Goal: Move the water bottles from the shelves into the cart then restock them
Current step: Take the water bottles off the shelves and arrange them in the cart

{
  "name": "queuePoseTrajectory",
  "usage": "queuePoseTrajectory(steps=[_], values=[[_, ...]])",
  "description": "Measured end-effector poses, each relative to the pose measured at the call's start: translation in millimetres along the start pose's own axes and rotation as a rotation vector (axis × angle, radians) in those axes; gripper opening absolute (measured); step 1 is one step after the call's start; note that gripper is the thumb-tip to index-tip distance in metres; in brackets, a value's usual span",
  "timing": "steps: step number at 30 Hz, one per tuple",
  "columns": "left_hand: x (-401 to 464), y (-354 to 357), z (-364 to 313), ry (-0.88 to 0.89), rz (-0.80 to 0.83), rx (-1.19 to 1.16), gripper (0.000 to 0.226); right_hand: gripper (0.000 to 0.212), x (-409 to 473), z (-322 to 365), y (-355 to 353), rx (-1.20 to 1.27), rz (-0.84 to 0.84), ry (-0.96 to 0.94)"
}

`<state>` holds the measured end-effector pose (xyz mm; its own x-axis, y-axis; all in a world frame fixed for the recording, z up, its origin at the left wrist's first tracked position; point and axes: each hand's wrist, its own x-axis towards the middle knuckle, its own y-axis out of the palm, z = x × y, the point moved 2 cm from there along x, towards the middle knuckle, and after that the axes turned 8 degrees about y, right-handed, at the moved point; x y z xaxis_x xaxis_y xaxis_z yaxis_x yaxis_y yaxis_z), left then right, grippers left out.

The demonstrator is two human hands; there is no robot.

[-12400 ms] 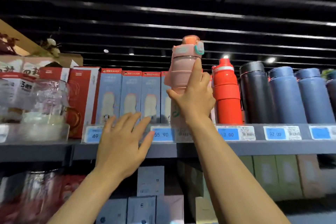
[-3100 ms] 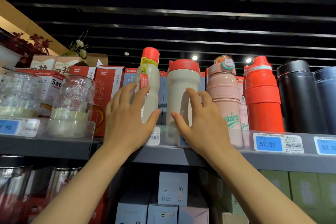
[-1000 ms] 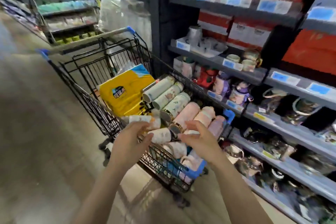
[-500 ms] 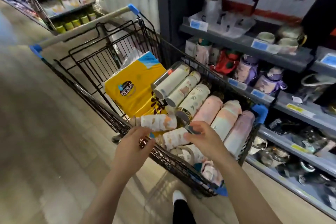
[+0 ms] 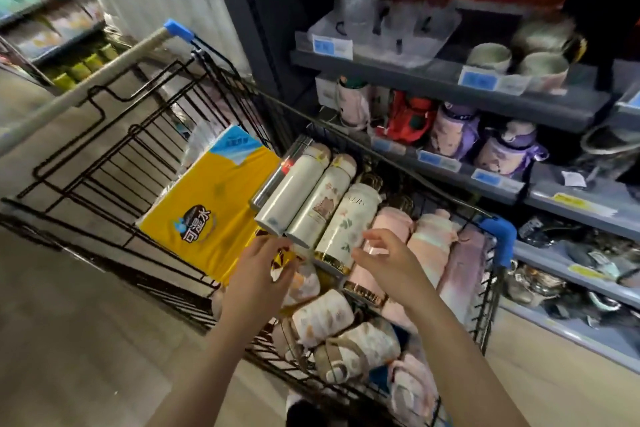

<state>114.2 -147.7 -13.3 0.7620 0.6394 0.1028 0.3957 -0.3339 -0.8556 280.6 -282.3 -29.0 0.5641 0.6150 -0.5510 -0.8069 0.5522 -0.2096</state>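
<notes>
A black wire cart holds several water bottles lying on their sides. Three cream bottles lie in a row, with pink bottles to their right. Small floral bottles are piled at the near end. My left hand reaches into the cart, fingers stretched over a small floral bottle beside the yellow pack. My right hand hovers just above a pink bottle, fingers spread and holding nothing.
A yellow tissue pack fills the cart's left half. The cart handle points away to the left. Grey shelves with mugs, glass cups and children's bottles run along the right, close to the cart. Wooden floor lies to the left.
After placing bottles on the top shelf, I turned down to the cart. In the last second both hands moved forward over the rim and further into the bottles.
</notes>
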Motion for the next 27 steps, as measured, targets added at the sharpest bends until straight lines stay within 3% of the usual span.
queuePoseTrajectory(steps=[4,7,12,16,27], values=[[48.1,-3.1,26.8,-0.062,-0.066,0.001,0.028,0.028,12.4,-5.5,6.1,0.016,-0.017,0.07],[92.7,2.7,45.4,-0.009,-0.098,0.039,0.038,0.034,19.7,-6.5,19.4,-0.031,-0.055,0.127],[139.1,40.0,72.2,0.227,0.152,0.237,0.063,0.038,30.7,0.3,48.8,-0.146,-0.214,0.194],[155.6,54.4,98.0,0.252,0.309,0.259,0.072,0.033,36.9,14.4,79.7,-0.185,-0.256,0.21],[172.5,62.3,92.7,0.135,0.194,0.083,0.077,0.045,41.0,26.9,103.8,-0.127,-0.373,0.305]])
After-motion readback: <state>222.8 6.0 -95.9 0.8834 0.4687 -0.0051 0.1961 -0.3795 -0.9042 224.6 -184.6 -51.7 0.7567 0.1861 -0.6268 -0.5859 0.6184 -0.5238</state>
